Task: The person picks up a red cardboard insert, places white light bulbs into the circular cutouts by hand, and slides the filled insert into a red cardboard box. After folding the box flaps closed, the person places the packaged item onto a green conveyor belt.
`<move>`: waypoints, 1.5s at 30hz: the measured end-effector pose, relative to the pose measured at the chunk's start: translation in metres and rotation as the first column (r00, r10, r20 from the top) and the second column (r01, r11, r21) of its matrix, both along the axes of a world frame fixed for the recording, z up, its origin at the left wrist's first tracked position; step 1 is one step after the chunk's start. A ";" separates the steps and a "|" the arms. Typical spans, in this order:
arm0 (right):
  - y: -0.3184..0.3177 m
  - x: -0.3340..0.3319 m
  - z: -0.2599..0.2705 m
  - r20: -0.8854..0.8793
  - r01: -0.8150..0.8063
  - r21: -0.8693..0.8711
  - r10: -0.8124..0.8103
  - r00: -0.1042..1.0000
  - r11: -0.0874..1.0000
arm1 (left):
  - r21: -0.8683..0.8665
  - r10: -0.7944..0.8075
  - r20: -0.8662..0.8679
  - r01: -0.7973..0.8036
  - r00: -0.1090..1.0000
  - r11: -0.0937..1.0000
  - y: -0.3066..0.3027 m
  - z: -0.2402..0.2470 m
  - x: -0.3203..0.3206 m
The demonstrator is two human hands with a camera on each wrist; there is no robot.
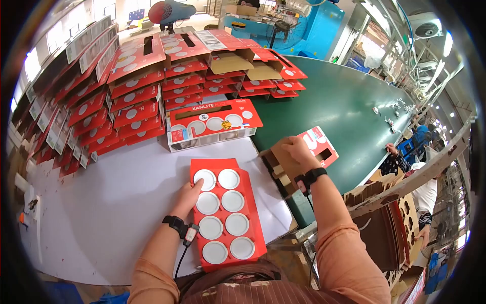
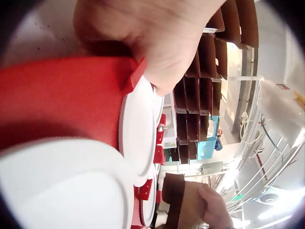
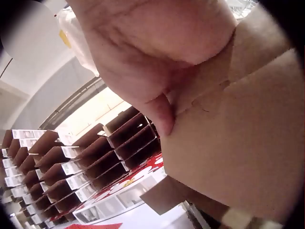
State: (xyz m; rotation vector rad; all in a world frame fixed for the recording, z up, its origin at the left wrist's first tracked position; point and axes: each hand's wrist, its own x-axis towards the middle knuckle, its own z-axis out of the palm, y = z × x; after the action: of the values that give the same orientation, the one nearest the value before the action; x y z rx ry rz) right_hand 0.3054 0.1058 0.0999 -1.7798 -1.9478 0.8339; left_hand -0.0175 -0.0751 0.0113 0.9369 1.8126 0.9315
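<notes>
A red card tray with several round white discs in two columns lies near the person. The left hand grips its left edge, the thumb over the top left disc; in the left wrist view the left hand covers the edge of the red card. On the right, the right hand pinches an open carton, brown inside and red outside, held tilted over the table edge. In the right wrist view the right hand lies against the brown card, its other fingers hidden.
A closed red-and-white box lies behind the tray. Stacks of open red cartons fill the back left. A green surface runs along the right. Brown cardboard stands at lower right, near another person's arm.
</notes>
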 end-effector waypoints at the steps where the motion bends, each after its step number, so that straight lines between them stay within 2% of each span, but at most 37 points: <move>1: 0.005 -0.003 -0.007 0.002 -0.003 -0.009 0.003 1.000 1.000 | -0.016 -0.018 0.023 0.018 1.000 1.000 0.000 0.002 0.003; 3: 0.017 -0.010 -0.025 -0.130 -0.068 0.114 0.082 0.988 0.991 | -0.024 -0.030 0.020 0.030 0.999 0.999 0.006 0.000 0.011; 4: 0.020 -0.015 -0.029 -0.128 -0.073 0.110 0.087 0.988 0.991 | -0.004 -0.070 0.031 0.070 0.997 0.998 0.009 -0.002 0.016; 5: 0.021 -0.020 -0.034 -0.106 -0.127 0.112 0.139 0.985 0.986 | 0.015 -0.110 0.041 0.109 0.993 0.994 0.010 -0.006 0.017; 6: 0.021 -0.024 -0.039 -0.084 -0.180 0.112 0.190 0.978 0.977 | 0.115 -0.097 0.151 0.080 0.984 0.990 0.010 -0.020 0.016; 7: 0.023 -0.030 -0.042 -0.085 -0.186 0.103 0.195 0.977 0.977 | 0.106 -0.090 0.153 0.074 0.984 0.992 0.010 -0.017 0.019; 9: 0.030 -0.043 -0.039 -0.059 -0.242 0.107 0.250 0.967 0.964 | 0.068 -0.191 0.094 0.185 0.977 0.980 0.017 0.005 0.035; 10: 0.031 -0.047 -0.036 -0.062 -0.242 0.100 0.249 0.967 0.965 | 0.079 -0.203 0.118 0.195 0.972 0.978 0.014 0.022 0.042; 12: 0.034 -0.053 -0.030 0.054 -0.280 0.067 0.277 0.959 0.958 | 0.108 -0.243 0.115 0.231 0.963 0.967 0.018 0.021 0.048; 13: 0.033 -0.055 -0.028 0.052 -0.278 0.062 0.275 0.960 0.959 | 0.144 -0.280 0.112 0.263 0.953 0.954 0.020 0.020 0.051; 15: 0.030 -0.058 -0.027 -0.003 -0.411 0.112 0.414 0.910 0.905 | 0.121 -0.296 0.080 0.286 0.952 0.951 0.024 0.016 0.056; 16: 0.026 -0.062 -0.025 0.073 -0.443 0.145 0.437 0.896 0.884 | 0.152 -0.319 0.069 0.306 0.945 0.940 0.028 0.009 0.058; 17: 0.022 -0.064 -0.022 0.073 -0.439 0.143 0.433 0.898 0.887 | 0.184 -0.341 0.057 0.326 0.938 0.928 0.030 0.004 0.061; 19: 0.010 -0.066 -0.017 0.147 -0.465 0.153 0.446 0.883 0.872 | 0.128 -0.335 0.034 0.329 0.941 0.936 0.033 -0.002 0.066; 20: 0.001 -0.067 -0.015 0.124 -0.445 0.257 0.428 0.895 0.858 | 0.074 -0.326 0.009 0.324 0.945 0.943 0.034 -0.003 0.069; 21: -0.010 -0.066 -0.012 0.122 -0.441 0.255 0.424 0.898 0.861 | 0.070 -0.330 0.009 0.329 0.944 0.942 0.033 -0.003 0.070; 22: -0.030 -0.070 0.005 0.225 -0.415 0.537 0.349 0.910 0.735 | 0.046 -0.329 -0.018 0.329 0.944 0.943 0.034 -0.002 0.070; 23: -0.047 -0.070 0.016 0.299 -0.386 0.762 0.245 0.922 0.521 | 0.023 -0.325 -0.044 0.326 0.945 0.945 0.034 -0.001 0.071; 25: -0.086 -0.060 0.012 0.246 -0.385 0.667 0.299 0.922 0.638 | 0.005 -0.322 -0.053 0.323 0.945 0.946 0.031 0.021 0.070; 27: -0.114 -0.056 -0.005 0.177 -0.530 0.626 0.557 0.811 0.572 | -0.017 -0.320 -0.061 0.320 0.945 0.947 0.028 0.023 0.070; 28: -0.129 -0.058 -0.009 0.077 -0.521 0.552 0.582 0.809 0.651 | 0.036 -0.299 -0.036 0.300 0.954 0.953 0.029 0.016 0.070; 29: -0.133 -0.057 -0.017 0.073 -0.541 0.501 0.590 0.804 0.676 | 0.085 -0.280 -0.012 0.280 0.960 0.956 0.027 0.010 0.070; 33: -0.116 -0.061 -0.034 0.149 -0.503 0.431 0.491 0.858 0.749 | 0.069 -0.302 0.006 0.301 0.953 0.951 0.017 0.012 0.067; 35: -0.105 -0.069 -0.029 0.118 -0.509 0.451 0.517 0.848 0.733 | 0.198 -0.261 0.061 0.245 0.963 0.949 0.009 0.027 0.069; 36: -0.100 -0.071 -0.025 0.019 -0.540 0.256 0.555 0.832 0.801 | 0.202 -0.254 0.049 0.239 0.966 0.950 0.008 0.027 0.068; 37: -0.097 -0.075 -0.019 -0.082 -0.570 0.049 0.572 0.816 0.820 | 0.226 -0.262 0.005 0.254 0.965 0.940 0.006 0.029 0.065; 39: -0.092 -0.081 -0.013 -0.087 -0.575 0.019 0.574 0.814 0.818 | 0.251 -0.255 -0.044 0.258 0.966 0.933 0.003 0.032 0.062; 41: -0.089 -0.085 -0.001 -0.007 -0.585 -0.062 0.586 0.811 0.809 | 0.209 -0.126 -0.221 0.173 0.967 0.963 -0.001 0.044 0.062; 42: -0.089 -0.086 -0.001 -0.036 -0.568 -0.042 0.567 0.823 0.822 | 0.207 -0.125 -0.224 0.173 0.967 0.963 0.001 0.041 0.060; 44: -0.091 -0.088 -0.001 -0.070 -0.582 -0.071 0.578 0.813 0.810 | 0.397 -0.018 -0.128 0.068 0.992 0.915 0.009 0.035 0.057; 45: -0.092 -0.088 0.000 -0.102 -0.598 -0.100 0.589 0.801 0.795 | 0.398 -0.023 -0.125 0.071 0.992 0.915 0.012 0.033 0.055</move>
State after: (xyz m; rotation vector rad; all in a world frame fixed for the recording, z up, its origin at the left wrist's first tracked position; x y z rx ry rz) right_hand 0.2175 0.0133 0.1001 -1.1577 -2.4976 1.2165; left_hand 0.0371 -0.0631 0.0445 1.3090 1.7163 1.2714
